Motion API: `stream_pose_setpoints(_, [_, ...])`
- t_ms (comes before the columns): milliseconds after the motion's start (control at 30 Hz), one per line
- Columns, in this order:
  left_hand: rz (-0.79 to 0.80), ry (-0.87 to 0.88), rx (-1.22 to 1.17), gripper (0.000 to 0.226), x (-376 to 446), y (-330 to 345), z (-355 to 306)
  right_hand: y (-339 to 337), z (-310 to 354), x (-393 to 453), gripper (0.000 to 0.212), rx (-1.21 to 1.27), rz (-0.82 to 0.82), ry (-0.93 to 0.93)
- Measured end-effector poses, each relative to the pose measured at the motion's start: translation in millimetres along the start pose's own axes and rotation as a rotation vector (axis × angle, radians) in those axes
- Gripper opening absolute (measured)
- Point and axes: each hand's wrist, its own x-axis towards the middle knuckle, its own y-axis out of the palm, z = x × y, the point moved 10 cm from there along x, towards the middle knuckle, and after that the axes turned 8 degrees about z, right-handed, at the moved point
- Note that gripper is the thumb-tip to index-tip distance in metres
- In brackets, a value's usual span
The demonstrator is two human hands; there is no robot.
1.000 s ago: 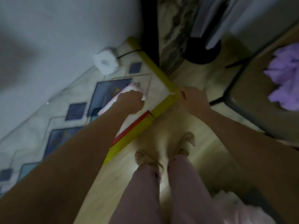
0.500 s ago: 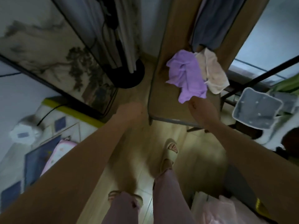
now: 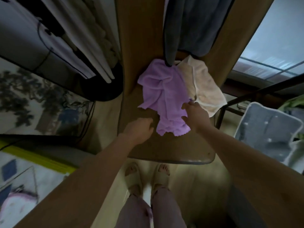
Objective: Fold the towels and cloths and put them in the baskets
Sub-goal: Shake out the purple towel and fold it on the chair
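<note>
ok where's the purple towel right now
In the head view, the purple towel lies crumpled on the brown table, left of the cream cloth, with the right hand on its edge.

No text, label, brand, number or sign can be read anywhere in the view. The picture is dim and blurred, and the cloths and other surfaces show only plain colour or pattern.
</note>
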Motion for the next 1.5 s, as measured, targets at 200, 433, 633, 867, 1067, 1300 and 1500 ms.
stream_pose_setpoints(200, [-0.041,0.143,-0.205,0.026,48,16,-5,38,-8,37,0.025,-0.050,0.001,-0.140])
stream_pose_setpoints(433, [-0.121,0.193,-0.510,0.045,40,-19,-10,2,-2,21,0.010,0.660,-0.077,-0.136])
stream_pose_setpoints(633, [-0.108,0.277,-0.775,0.021,-27,-94,-48,-96,33,-36,0.028,1.133,-0.151,-0.105])
stream_pose_setpoints(867, [-0.140,0.215,-0.638,0.038,-105,-173,-98,-191,73,-109,0.019,1.199,-0.266,0.019])
stream_pose_setpoints(1067, [-0.169,0.324,-0.641,0.012,-176,-220,-126,-255,84,-161,0.019,1.071,-0.328,-0.006])
stream_pose_setpoints(1300, [-0.431,0.290,-0.629,0.016,-235,-277,-118,-292,51,-202,0.008,0.486,-0.456,0.176])
stream_pose_setpoints(1500, [-0.494,0.159,-0.889,0.032,-255,-295,-134,-296,143,-238,0.022,0.797,-0.289,-0.260])
